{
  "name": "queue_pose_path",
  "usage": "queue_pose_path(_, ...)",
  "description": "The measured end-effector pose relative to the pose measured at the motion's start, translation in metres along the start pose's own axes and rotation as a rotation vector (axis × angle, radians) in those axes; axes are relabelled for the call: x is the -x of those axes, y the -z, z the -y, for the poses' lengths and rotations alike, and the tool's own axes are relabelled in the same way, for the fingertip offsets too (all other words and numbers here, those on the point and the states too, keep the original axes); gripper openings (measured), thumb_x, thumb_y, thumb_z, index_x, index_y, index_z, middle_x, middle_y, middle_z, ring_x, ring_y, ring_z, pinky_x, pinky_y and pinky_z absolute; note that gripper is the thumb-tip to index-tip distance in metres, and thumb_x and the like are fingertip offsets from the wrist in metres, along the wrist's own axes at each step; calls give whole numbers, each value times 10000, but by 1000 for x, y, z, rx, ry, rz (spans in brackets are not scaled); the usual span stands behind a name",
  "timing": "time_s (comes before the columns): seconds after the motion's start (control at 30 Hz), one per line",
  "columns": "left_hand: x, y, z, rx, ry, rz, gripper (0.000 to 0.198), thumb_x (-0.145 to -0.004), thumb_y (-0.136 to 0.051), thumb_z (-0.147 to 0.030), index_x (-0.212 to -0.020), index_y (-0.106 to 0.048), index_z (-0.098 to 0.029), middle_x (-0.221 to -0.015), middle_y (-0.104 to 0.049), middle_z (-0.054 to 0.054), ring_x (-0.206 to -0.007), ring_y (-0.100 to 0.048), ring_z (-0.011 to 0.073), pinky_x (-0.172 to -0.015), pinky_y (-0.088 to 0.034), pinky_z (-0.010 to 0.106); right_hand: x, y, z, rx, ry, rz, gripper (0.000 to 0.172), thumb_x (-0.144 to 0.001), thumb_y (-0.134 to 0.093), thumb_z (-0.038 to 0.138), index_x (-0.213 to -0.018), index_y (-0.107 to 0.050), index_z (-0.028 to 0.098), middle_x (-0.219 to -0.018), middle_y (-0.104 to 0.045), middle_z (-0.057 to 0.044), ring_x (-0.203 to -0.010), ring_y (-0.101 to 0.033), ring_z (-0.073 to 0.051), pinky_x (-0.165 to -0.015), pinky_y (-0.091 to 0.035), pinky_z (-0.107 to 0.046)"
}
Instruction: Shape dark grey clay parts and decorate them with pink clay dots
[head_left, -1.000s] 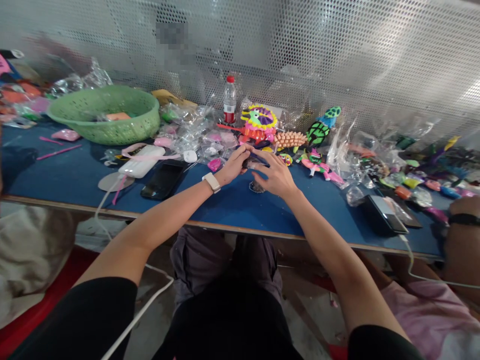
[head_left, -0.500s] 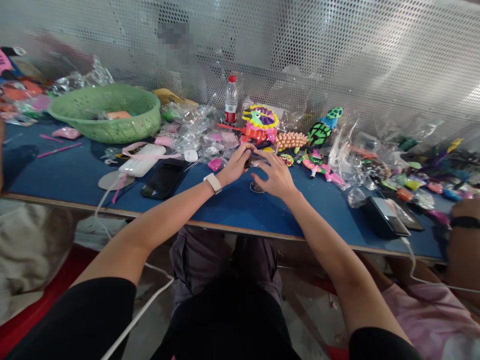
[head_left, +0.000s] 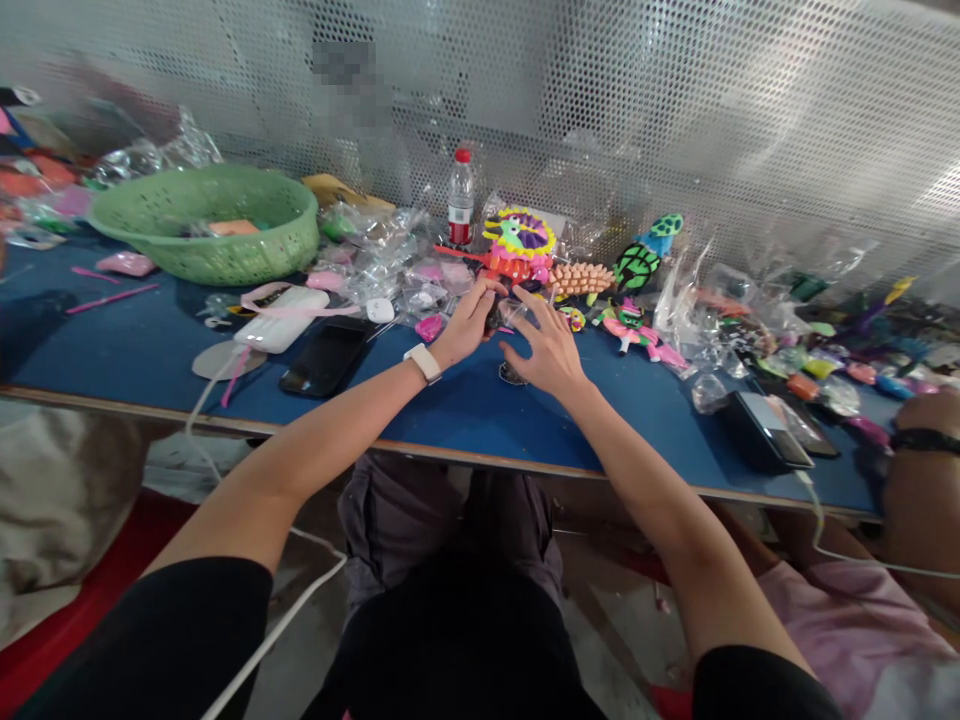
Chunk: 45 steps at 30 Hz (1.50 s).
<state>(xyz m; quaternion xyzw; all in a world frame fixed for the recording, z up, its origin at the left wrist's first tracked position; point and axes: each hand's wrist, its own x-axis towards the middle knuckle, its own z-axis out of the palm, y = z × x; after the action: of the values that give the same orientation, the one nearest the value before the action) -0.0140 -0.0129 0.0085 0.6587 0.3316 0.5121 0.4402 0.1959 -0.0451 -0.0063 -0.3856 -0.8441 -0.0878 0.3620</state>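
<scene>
My left hand [head_left: 466,328], with a pale watch band at the wrist, is closed around a small dark lump [head_left: 493,317] that seems wrapped in clear plastic; the fingers hide much of it. Just to its right is my right hand [head_left: 553,348], fingers spread and curved, the tips close to the lump; whether they touch it I cannot tell. Below the right thumb, a second small dark piece with a pale, shiny edge [head_left: 512,374] lies on the blue table [head_left: 480,425]. Behind the hands stands a bright clay-like figure with a yellow scalloped rim [head_left: 521,235].
A green basket [head_left: 225,262] stands at the left. Nearer are a white power bank [head_left: 281,322] and a black phone [head_left: 326,358]. A red-capped bottle [head_left: 461,200] and clear bags line the back. At right sit a pink-green figure [head_left: 631,325] and a black device [head_left: 761,432].
My right fingers have spread a little and drawn slightly away from the left fingertips. The left hand stays around the dark lump. The view has shifted slightly.
</scene>
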Motion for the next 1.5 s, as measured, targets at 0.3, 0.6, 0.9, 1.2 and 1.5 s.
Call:
queue_pose_path(0.3,4,1,3,-69,-65,-44,599,-1159,-558,-832,-1205,-730,-260,-1027,-675,68,-767,-632,182,-616,-573,284,0,0,-2,4,44,4,357,-1075,-768,281,-1425,-837,268,-1795,-639,-162,-1595,-662,-465,-1291,-582,-784)
queue_pose_path(0.6,-7,2,15,-95,-47,21,652,-1131,-572,-879,-951,-595,-253,-784,-536,-10,-587,-488,135,-544,-489,275,-1,1,-2,22,11,56,709,-1052,-803,243,-1736,-649,346,-1879,-550,-145,-1683,-583,-464,-1346,-532,-796)
queue_pose_path(0.9,3,-3,10,-229,-142,-52,711,-1182,-407,-860,-1124,-731,-229,-904,-667,75,-792,-636,232,-733,-581,365,-2,-1,-4,-99,31,62,512,-1047,-845,311,-1557,-799,323,-1857,-572,-146,-1708,-570,-438,-1369,-521,-769)
queue_pose_path(1.2,2,-3,4,-286,-235,-106,631,-1213,-399,-759,-1124,-736,-233,-1085,-777,143,-940,-713,270,-914,-626,431,-4,-16,-5,-324,-105,28,416,-1035,-921,468,-1420,-878,316,-1902,-517,-146,-1757,-530,-419,-1402,-501,-705)
queue_pose_path(1.5,2,-3,3,-334,-245,-150,370,-1245,-527,-535,-1240,-739,-232,-1161,-804,101,-949,-707,236,-974,-591,381,-2,-21,-9,-648,-230,111,532,-960,-979,638,-1342,-911,275,-1798,-633,-202,-1718,-581,-429,-1340,-571,-644)
